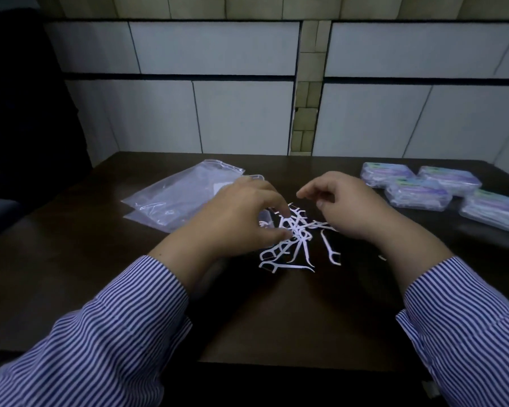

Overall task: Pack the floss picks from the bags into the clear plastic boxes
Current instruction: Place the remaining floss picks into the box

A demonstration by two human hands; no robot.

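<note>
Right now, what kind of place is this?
Probably a small hand-packing workstation, not a home: dark table against a tiled wall, loose floss picks, plastic bags, filled boxes stacked aside.

Hands [291, 212] over floss picks [294, 242] (loose pile).

Both forearms reach forward from the near edge, in striped sleeves [109, 327] with the cuffs drawn back from the wrists. The left hand [235, 218] is held palm down with the back of it up, fingers bent downward and forward, thumb low on the inner side with its tip close under the fingertips. Whether it pinches anything cannot be told. The right hand [347, 204] is near it, a little farther out, also back up. Its fingers curl loosely inward toward the left hand, the forefinger stretched out ahead of the others, the thumb tucked beneath. It grips nothing that shows. The hands are apart, not touching.
</note>
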